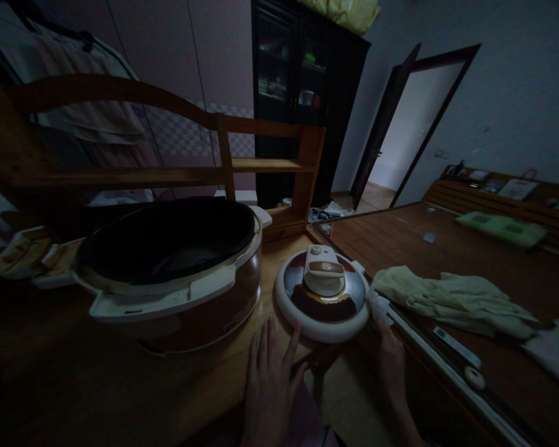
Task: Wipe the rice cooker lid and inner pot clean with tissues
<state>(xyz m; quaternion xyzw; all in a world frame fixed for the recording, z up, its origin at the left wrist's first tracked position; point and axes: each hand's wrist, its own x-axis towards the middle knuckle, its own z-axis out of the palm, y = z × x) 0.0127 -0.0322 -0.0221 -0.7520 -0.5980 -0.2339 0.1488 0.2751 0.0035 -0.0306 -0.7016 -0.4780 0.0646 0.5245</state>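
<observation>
A round white and silver cooker lid with a cream handle lies flat on the wooden table. My left hand rests flat on the table just in front of the lid, fingers stretched and apart, holding nothing. My right hand is at the lid's right edge, fingers closed on a small white cloth or tissue. The open cooker pot with a dark inner bowl stands to the left of the lid.
A wooden shelf rack stands behind the pot. A pale green cloth lies on a dark wooden surface at the right, with a white cloth and a slim remote near it. A dark cabinet and an open doorway are at the back.
</observation>
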